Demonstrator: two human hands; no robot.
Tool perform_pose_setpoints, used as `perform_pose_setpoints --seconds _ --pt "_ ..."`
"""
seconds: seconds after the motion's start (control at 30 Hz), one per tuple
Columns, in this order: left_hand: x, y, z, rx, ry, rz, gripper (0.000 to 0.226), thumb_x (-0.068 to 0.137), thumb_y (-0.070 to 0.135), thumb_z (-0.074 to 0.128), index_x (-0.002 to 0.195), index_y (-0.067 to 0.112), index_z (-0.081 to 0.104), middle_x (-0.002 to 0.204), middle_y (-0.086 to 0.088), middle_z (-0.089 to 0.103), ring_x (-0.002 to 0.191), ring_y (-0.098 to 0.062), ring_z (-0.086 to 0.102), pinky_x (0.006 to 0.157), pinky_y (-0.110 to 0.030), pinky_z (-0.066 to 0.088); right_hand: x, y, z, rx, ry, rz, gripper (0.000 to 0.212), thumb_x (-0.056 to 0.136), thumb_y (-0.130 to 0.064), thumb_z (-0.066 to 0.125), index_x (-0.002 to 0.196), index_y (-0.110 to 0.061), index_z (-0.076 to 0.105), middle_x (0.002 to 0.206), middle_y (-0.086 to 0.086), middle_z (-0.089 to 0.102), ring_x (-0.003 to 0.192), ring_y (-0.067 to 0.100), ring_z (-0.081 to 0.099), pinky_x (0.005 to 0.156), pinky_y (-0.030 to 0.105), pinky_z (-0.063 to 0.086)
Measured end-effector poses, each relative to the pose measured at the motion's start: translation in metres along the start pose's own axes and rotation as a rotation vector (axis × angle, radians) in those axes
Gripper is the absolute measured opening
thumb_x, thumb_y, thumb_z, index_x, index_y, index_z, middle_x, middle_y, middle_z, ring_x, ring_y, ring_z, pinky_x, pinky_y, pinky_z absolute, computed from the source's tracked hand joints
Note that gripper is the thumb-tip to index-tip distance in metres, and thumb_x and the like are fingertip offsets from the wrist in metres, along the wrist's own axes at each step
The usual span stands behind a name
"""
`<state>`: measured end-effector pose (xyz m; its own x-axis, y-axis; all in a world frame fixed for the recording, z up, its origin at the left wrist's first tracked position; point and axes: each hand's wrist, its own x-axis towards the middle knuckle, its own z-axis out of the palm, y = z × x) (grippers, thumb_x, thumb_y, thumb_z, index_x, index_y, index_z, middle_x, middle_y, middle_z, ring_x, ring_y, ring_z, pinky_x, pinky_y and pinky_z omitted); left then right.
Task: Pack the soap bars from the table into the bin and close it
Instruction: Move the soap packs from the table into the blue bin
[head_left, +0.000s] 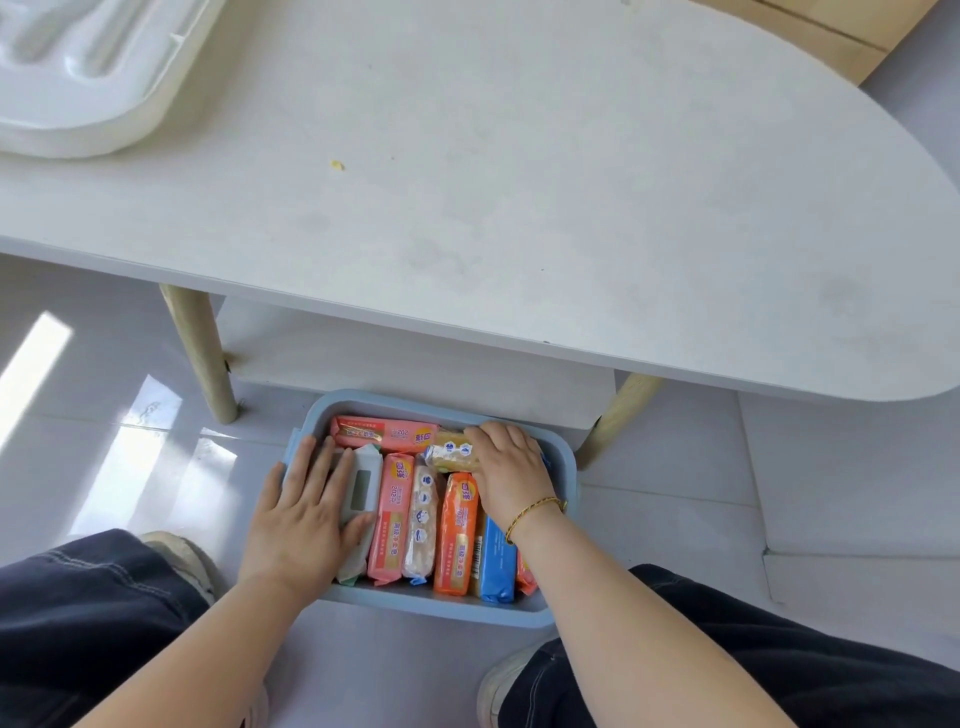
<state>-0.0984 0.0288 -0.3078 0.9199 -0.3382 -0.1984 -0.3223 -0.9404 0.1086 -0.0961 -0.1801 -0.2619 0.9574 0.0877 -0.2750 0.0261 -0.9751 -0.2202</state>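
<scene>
A blue bin (415, 605) stands on the floor in front of the table, between my knees, packed with several wrapped soap bars: pink (392, 514), orange (457, 535), blue (496, 566), clear-wrapped pale (422, 519) and white-green (359, 488). My left hand (301, 514) lies flat, fingers spread, on the white-green bar at the bin's left side. My right hand (506, 467) curls over a yellow bar (451, 453) lying across the far right of the bin. The white lid (78, 67) rests upside down on the table's far left corner.
The white table (519, 182) holds only the lid and a tiny yellow crumb (337, 166). Its wooden legs (205, 358) and a lower shelf (363, 353) stand just behind the bin. My shoes and dark trouser legs flank the bin on the glossy tiled floor.
</scene>
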Motion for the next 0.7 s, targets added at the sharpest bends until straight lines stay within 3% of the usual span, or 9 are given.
perform_pose_setpoints --seconds 0.07,0.27,0.33,0.4,0.5,0.53,0.57,0.63,0.7 --pt "0.0 0.0 0.001 0.009 -0.012 0.019 0.085 0.092 0.053 0.001 0.106 0.0 0.066 0.108 -0.018 0.07 0.116 -0.027 0.036 0.09 -0.039 0.026 -0.001 0.002 0.0 0.033 -0.056 0.026 0.047 0.091 -0.006 0.043 0.137 -0.011 0.037 0.139 0.007 0.041 0.131 0.022 0.034 0.112 0.029 0.02" --pt "-0.001 0.004 -0.005 -0.025 -0.09 0.034 0.086 0.091 0.054 0.001 0.106 0.0 0.066 0.109 -0.019 0.07 0.111 -0.034 0.059 0.099 -0.039 0.019 -0.01 -0.005 0.011 -0.035 -0.01 0.042 0.064 0.087 -0.002 0.048 0.145 -0.009 0.022 0.148 0.01 0.029 0.141 0.028 0.02 0.117 0.033 0.0" --pt "0.0 0.009 -0.011 -0.041 -0.027 0.022 0.082 0.091 0.054 0.002 0.107 0.004 0.066 0.11 -0.019 0.069 0.11 -0.035 0.06 0.113 -0.031 0.0 -0.023 -0.004 0.018 -0.01 0.205 0.171 0.067 0.07 -0.011 0.075 0.13 -0.009 0.046 0.131 0.016 0.053 0.126 0.035 0.046 0.106 0.039 0.034" --pt "0.004 0.022 -0.018 -0.061 0.036 0.024 0.068 0.092 0.051 0.01 0.109 0.009 0.061 0.11 -0.017 0.069 0.108 -0.035 0.062 0.114 -0.026 -0.009 -0.033 -0.002 0.025 0.096 0.408 0.227 0.056 0.056 -0.01 0.08 0.106 -0.012 0.053 0.104 0.013 0.069 0.108 0.025 0.051 0.081 0.036 0.055" --pt "0.024 0.063 -0.031 -0.111 0.181 0.251 0.039 0.08 0.033 0.04 0.112 0.014 0.053 0.105 -0.012 0.072 0.098 -0.03 0.068 0.107 -0.034 0.032 -0.04 -0.004 0.021 0.228 0.534 0.305 0.02 0.069 -0.009 0.05 0.087 -0.009 0.058 0.091 0.011 0.069 0.095 0.02 0.055 0.069 0.026 0.059" --pt "0.033 0.077 -0.04 -0.143 0.162 0.317 0.04 0.077 0.026 0.047 0.115 0.014 0.052 0.109 -0.011 0.07 0.1 -0.029 0.068 0.098 -0.036 0.045 -0.043 -0.005 0.019 0.307 0.533 0.389 0.021 0.072 -0.007 0.046 0.085 -0.006 0.062 0.095 0.013 0.068 0.093 0.024 0.061 0.073 0.024 0.056" --pt "0.041 0.092 -0.049 -0.16 0.077 0.369 0.045 0.08 0.021 0.051 0.124 0.013 0.048 0.121 -0.012 0.064 0.11 -0.029 0.062 0.098 -0.039 0.045 -0.046 -0.004 0.016 0.379 0.488 0.491 0.023 0.078 -0.004 0.044 0.092 -0.003 0.063 0.105 0.015 0.064 0.099 0.027 0.063 0.079 0.022 0.051" --pt "0.058 0.109 -0.052 -0.081 -0.112 0.365 0.056 0.09 0.02 0.048 0.141 0.015 0.026 0.146 -0.007 0.039 0.134 -0.024 0.038 0.112 -0.036 0.028 -0.056 -0.002 0.016 0.367 0.232 0.573 0.033 0.09 -0.004 0.043 0.122 -0.003 0.051 0.135 0.012 0.046 0.127 0.023 0.045 0.102 0.023 0.038" --pt "0.068 0.117 -0.049 0.016 -0.2 0.336 0.06 0.092 0.017 0.047 0.143 0.017 0.017 0.148 -0.006 0.033 0.137 -0.023 0.031 0.114 -0.034 0.023 -0.062 0.003 0.017 0.351 0.059 0.509 0.047 0.093 -0.007 0.042 0.139 -0.009 0.033 0.152 0.002 0.027 0.142 0.015 0.021 0.116 0.022 0.02"
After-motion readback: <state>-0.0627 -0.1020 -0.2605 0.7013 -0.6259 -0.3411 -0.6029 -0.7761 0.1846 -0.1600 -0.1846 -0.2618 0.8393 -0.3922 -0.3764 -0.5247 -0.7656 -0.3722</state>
